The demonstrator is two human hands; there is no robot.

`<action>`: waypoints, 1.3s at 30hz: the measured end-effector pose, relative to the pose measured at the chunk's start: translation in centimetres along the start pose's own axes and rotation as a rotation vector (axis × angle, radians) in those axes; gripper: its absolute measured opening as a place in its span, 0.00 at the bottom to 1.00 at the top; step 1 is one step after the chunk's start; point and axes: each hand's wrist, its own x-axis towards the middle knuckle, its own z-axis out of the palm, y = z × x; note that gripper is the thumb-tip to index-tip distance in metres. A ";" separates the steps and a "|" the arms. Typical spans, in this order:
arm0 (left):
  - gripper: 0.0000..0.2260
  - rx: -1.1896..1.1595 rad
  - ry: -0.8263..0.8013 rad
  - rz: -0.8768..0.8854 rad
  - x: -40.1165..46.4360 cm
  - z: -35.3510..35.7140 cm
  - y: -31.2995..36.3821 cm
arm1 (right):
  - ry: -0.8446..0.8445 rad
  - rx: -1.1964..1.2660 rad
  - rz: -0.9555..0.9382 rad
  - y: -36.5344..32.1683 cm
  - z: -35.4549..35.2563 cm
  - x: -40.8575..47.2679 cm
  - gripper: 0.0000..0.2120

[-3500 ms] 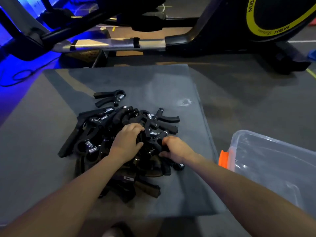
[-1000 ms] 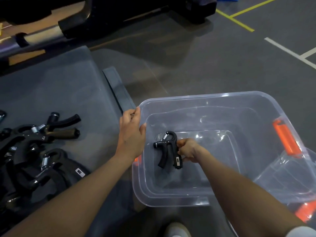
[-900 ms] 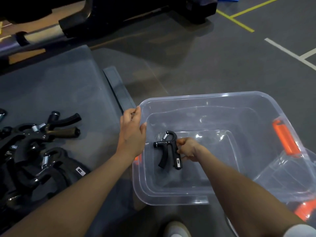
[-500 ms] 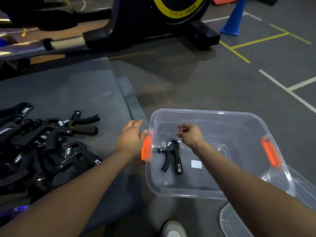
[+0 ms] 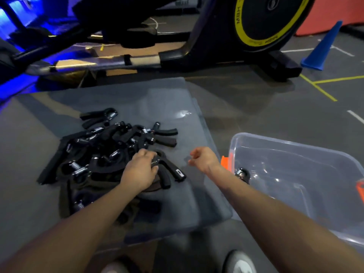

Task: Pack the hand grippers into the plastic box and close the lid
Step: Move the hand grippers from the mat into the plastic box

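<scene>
Hand grippers pile (image 5: 102, 154): black, tangled heap with exposed springs, on a grey mat (image 5: 177, 203), left of centre. One gripper sits slightly apart at the far edge of the heap (image 5: 98, 116).

Left hand (image 5: 140, 171) is on the near-right edge of the pile, fingers curled around the head of one gripper (image 5: 168, 171). Its two handles stick out toward the camera and right, resting on the mat. Hand looks closed on it, though the contact points are under the palm.

Right hand (image 5: 203, 159) hovers above the mat between the pile and the box, touching nothing. Fingers loosely curled, empty.

Plastic box (image 5: 295, 152): clear, lid off, on the floor just right of the mat. Orange latch (image 5: 224, 161) on its near-left end, a second orange one (image 5: 360, 187) at the frame's right edge. One gripper already inside (image 5: 243, 173), near the left wall, mostly hidden behind the right forearm.

Beyond the mat: exercise machine (image 5: 197, 42) with a yellow-ringed flywheel (image 5: 267, 18). Blue cone (image 5: 323, 48) to its right. Yellow and white lines on the grey floor. Shoe toe (image 5: 239, 263) at the bottom edge.
</scene>
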 end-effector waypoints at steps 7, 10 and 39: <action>0.19 -0.002 0.001 -0.011 -1.0 -0.2 -4.4 | -0.057 -0.264 0.023 -0.5 4.7 -0.5 0.14; 0.19 -0.037 0.012 -0.006 -0.6 -0.1 -4.3 | -0.079 -0.320 0.013 -0.8 5.1 -0.5 0.14; 0.20 -0.201 -0.009 0.254 2.5 6.7 18.4 | 0.347 -0.130 0.251 10.8 -16.3 -6.9 0.06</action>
